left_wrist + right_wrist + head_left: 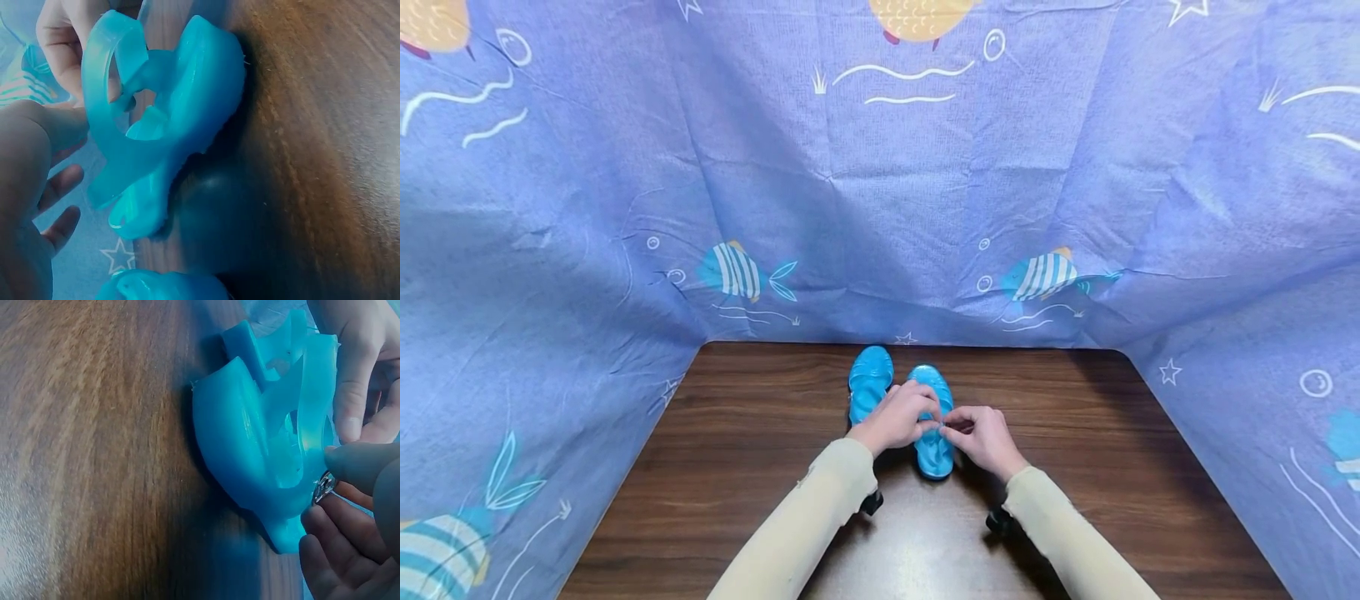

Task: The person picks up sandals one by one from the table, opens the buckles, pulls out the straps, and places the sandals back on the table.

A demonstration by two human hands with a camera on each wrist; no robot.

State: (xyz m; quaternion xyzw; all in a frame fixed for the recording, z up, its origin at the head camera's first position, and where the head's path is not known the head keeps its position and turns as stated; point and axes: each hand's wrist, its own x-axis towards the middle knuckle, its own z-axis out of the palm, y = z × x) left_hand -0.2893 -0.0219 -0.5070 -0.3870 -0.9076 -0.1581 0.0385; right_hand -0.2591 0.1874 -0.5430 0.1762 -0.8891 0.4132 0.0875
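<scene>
Two blue jelly sandals are on the brown table. The right-hand sandal (934,458) lies sole down between both hands, its ankle strap (97,94) standing up in a loop in the left wrist view. My left hand (898,417) reaches over from the left, thumb and finger pinching at the strap. From the other side my right hand (987,437) pinches a small metal buckle (324,486) on the strap's side between thumb and fingers. The strap's end between the fingertips is partly hidden. Farther left lies the other sandal (871,375), partly covered by the left hand.
A wooden table (737,467) spreads around the sandals. Behind it and on both sides hangs a blue cloth (895,208) printed with fish and stars. Black wrist bands (871,502) show beneath the pale sleeves (797,533).
</scene>
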